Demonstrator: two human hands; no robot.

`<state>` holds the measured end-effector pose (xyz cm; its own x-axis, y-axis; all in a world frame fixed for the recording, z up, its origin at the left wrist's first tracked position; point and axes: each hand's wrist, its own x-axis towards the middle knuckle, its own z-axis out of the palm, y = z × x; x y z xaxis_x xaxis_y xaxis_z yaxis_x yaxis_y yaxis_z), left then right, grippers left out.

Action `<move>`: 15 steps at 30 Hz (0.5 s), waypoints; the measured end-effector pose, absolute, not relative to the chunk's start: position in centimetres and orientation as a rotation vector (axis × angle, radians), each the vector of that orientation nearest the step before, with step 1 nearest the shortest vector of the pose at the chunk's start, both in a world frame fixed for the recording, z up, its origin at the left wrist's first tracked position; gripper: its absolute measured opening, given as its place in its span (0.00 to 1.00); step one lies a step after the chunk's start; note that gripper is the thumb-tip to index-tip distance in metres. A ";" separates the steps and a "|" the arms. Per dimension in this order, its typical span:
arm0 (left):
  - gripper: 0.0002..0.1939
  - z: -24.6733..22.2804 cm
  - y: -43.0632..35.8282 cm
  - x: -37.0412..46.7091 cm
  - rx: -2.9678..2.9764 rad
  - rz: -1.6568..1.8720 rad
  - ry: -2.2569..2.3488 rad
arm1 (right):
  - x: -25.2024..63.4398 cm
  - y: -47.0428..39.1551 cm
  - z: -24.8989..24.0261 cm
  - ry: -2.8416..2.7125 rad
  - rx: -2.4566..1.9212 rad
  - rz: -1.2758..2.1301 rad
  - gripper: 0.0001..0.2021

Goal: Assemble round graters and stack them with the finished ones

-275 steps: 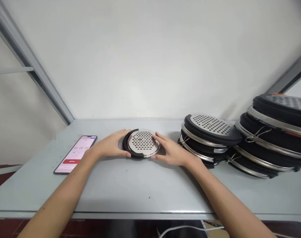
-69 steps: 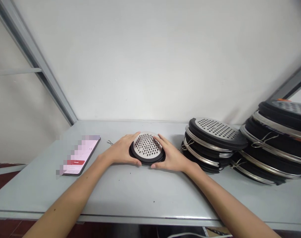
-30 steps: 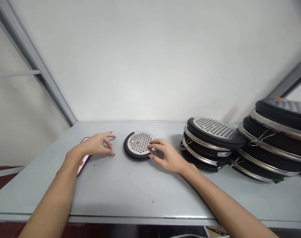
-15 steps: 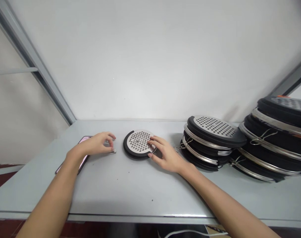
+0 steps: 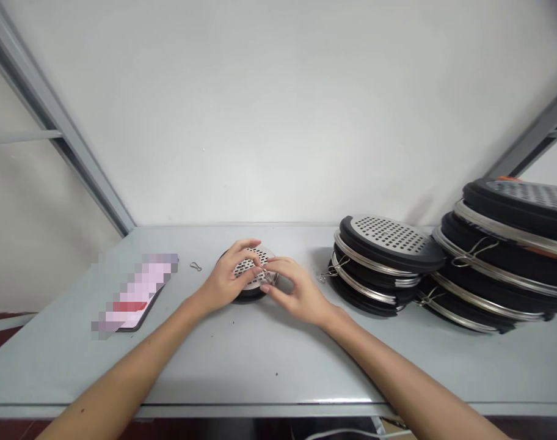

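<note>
A round black-rimmed disc [image 5: 255, 249] with a grey perforated top lies flat on the table, partly hidden behind my hands. My left hand [image 5: 230, 275] reaches over it, thumb and index finger pinched on a small bent-wire clip [image 5: 269, 277]. From the other side, my right hand [image 5: 297, 290] curls its thumb and fingers around the same clip at the disc's right edge. Exactly which fingertips bear on the wire is hard to see. Another wire clip [image 5: 196, 266] lies on the table left of the disc.
To the right stand a stack of similar discs [image 5: 388, 235] with metal wire coils and clips, and a taller stack [image 5: 512, 244] beyond it. A phone [image 5: 141, 293] with a blurred screen lies at the left. Behind the grey table [image 5: 242, 366] rises a white wall [image 5: 278, 122].
My left hand has moved right, from beside the phone to the disc, bringing a small wire clip. My right hand stays at the disc's right edge, fingers drawn closer together. The phone is now uncovered.
</note>
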<state>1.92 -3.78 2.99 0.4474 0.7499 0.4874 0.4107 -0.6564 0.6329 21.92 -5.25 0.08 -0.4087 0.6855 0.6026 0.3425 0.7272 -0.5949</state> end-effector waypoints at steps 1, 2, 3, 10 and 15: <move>0.09 2.8 -3.8 2.2 2.291 1.083 0.967 | 22.0 -5.2 0.1 -2.025 -0.784 0.504 0.11; 0.10 2.6 -3.8 2.2 2.307 1.079 0.969 | 22.0 -5.2 0.1 -2.025 -0.803 0.525 0.10; 0.10 2.5 -3.7 2.1 2.334 1.051 0.981 | 22.1 -5.1 0.0 -2.022 -0.835 0.535 0.10; 0.50 2.3 -2.9 -1.0 2.640 0.410 1.116 | 23.1 -4.4 -0.7 -1.939 -1.254 0.294 0.17; 0.41 2.4 -2.9 -1.3 2.623 0.378 1.144 | 23.4 -4.1 -0.7 -2.023 -1.513 0.090 0.18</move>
